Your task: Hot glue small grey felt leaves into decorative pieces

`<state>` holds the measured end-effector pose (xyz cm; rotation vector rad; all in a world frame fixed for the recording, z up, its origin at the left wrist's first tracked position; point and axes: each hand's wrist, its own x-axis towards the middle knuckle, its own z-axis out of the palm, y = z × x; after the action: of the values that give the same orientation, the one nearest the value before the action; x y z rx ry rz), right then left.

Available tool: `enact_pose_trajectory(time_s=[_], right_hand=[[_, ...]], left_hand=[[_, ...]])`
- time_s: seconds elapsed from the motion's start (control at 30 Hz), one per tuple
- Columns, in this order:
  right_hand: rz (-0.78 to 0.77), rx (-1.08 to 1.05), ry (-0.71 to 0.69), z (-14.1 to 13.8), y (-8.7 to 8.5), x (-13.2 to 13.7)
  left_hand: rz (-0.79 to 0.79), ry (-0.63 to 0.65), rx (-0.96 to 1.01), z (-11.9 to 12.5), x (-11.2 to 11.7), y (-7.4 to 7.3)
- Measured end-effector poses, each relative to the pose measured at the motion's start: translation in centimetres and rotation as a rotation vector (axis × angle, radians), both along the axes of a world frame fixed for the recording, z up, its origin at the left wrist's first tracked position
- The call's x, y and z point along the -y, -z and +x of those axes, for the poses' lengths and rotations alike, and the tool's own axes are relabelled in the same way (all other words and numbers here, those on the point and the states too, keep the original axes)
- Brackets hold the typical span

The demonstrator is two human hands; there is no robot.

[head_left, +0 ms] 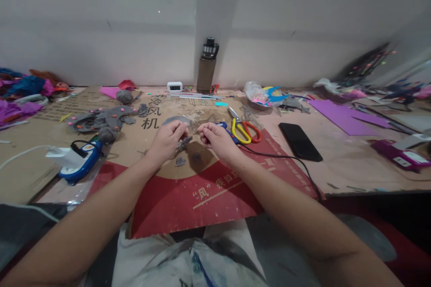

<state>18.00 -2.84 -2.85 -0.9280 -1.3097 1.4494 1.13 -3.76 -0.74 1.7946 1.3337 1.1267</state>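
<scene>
My left hand [170,140] and my right hand [217,140] face each other above a printed cardboard sheet [161,206], a small gap between them. Both are pinched, thumb against fingers; whatever they grip is too fine to make out. Just under my left fingertips is a dark grey fuzzy scrap [184,143]; I cannot tell whether it hangs from them or lies on the cardboard. Another grey scrap [181,161] lies nearer me. Beyond my fingers sits a grey disc [177,119]. Right of my right hand are scissors [240,130] with one yellow and one red handle.
A phone [300,141] and purple sheets [340,116] lie at right. A bottle [206,69] stands by the wall, near a bowl of scraps [259,104]. Grey pieces with coloured dots [101,119] and a blue-white power strip [81,163] are at left. A black cable [286,156] crosses the cardboard.
</scene>
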Motion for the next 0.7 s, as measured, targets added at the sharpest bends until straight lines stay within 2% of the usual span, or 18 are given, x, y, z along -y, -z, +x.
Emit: enact_pose_trajectory(time_s=[0.1,0.2,0.27,0.37,0.57,0.7], right_hand=[[0.071,0.055,0.046,0.1,0.2,0.0],[0.109,0.145,-0.029,0.1,0.3,0.0],[0.097,0.160,-0.093,-0.1,0.4,0.0],[0.096,0.150,-0.116,-0.4,0.4,0.1],[0.246,0.099,0.026,0.0,0.5,0.1],[0.464,0.112,0.169,0.5,0.1,0.3]], left_hand=[[-0.071,0.034,0.179,-0.2,-0.5,0.4],[-0.138,0.055,0.305,-0.2,-0.7,0.6],[-0.170,0.055,0.340,-0.1,-0.7,0.5],[-0.171,0.057,0.375,0.1,-0.6,0.4],[-0.075,0.078,0.412,0.0,-0.1,0.1],[0.058,-0.028,0.413,-0.1,0.5,-0.4]])
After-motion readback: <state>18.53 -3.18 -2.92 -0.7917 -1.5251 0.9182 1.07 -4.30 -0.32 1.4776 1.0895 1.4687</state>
